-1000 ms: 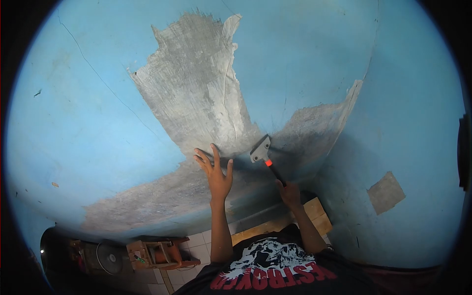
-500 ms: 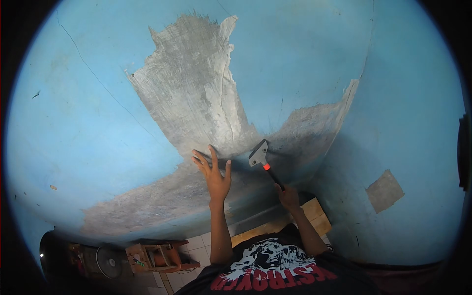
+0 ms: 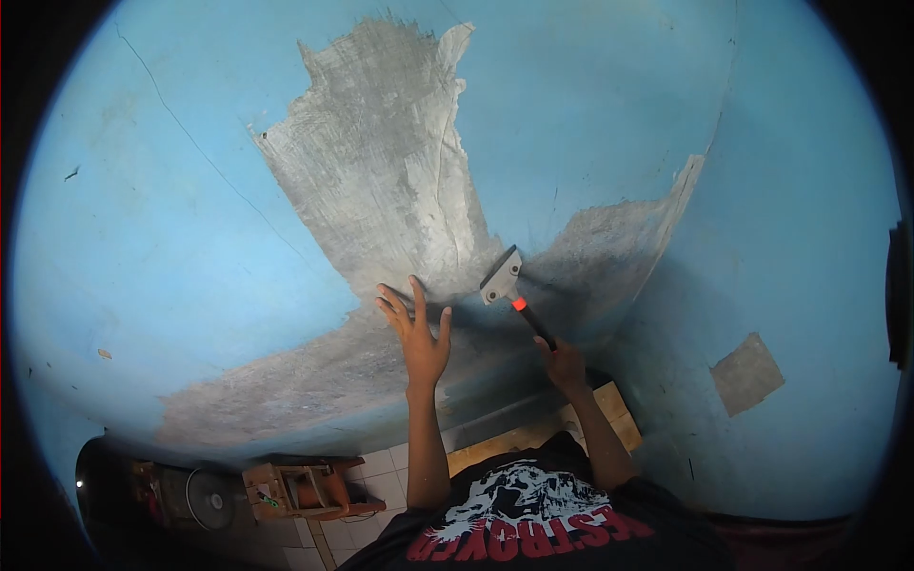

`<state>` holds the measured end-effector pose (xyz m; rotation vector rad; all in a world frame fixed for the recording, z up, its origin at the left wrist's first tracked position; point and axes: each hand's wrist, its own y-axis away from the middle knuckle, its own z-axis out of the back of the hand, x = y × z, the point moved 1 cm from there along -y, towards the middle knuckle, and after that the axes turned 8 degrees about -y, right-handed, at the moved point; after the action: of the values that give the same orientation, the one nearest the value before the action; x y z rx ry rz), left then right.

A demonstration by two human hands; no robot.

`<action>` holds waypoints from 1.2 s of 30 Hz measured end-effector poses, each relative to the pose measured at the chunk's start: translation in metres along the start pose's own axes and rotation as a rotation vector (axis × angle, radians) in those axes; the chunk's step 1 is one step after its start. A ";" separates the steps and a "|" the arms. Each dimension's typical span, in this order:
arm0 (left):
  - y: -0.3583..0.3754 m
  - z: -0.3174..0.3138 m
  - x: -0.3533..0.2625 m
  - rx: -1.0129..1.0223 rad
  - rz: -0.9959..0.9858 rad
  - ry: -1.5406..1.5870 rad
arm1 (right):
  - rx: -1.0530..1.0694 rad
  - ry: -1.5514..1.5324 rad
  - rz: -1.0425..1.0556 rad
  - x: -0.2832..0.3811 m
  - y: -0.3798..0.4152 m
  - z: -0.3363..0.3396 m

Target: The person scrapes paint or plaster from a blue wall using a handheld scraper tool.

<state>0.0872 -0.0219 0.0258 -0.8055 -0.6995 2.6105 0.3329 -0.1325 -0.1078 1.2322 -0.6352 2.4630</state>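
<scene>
My right hand (image 3: 564, 365) is closed around the black handle of a scraper (image 3: 503, 278). Its wide grey head, with an orange collar below it, lies against the wall at the lower edge of the blue paint, beside the bare grey plaster (image 3: 371, 143). To the left, my left hand (image 3: 422, 344) is spread, its fingertips on the bare plaster of the wall, and it holds nothing. Blue paint (image 3: 571, 105) surrounds the bare area, which has ragged edges.
A wooden piece of furniture (image 3: 305, 487) and a fan (image 3: 209, 499) stand at the lower left, by floor tiles (image 3: 384, 483). On the right wall is a small bare patch (image 3: 748, 374). Thin cracks run through the paint at the upper left.
The scraper and my right hand have moved slightly up the wall. My left hand stays spread at nearly the same place, and the view has shifted a little.
</scene>
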 end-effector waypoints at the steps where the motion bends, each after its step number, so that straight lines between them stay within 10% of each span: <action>1: 0.000 0.000 0.000 -0.002 0.002 -0.001 | 0.007 -0.019 -0.003 0.007 -0.002 0.003; 36: 0.002 0.001 -0.001 -0.004 -0.005 0.005 | 0.045 0.055 -0.015 -0.025 0.019 0.000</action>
<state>0.0872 -0.0248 0.0262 -0.8096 -0.7042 2.6030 0.3388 -0.1504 -0.1328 1.1768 -0.5566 2.5030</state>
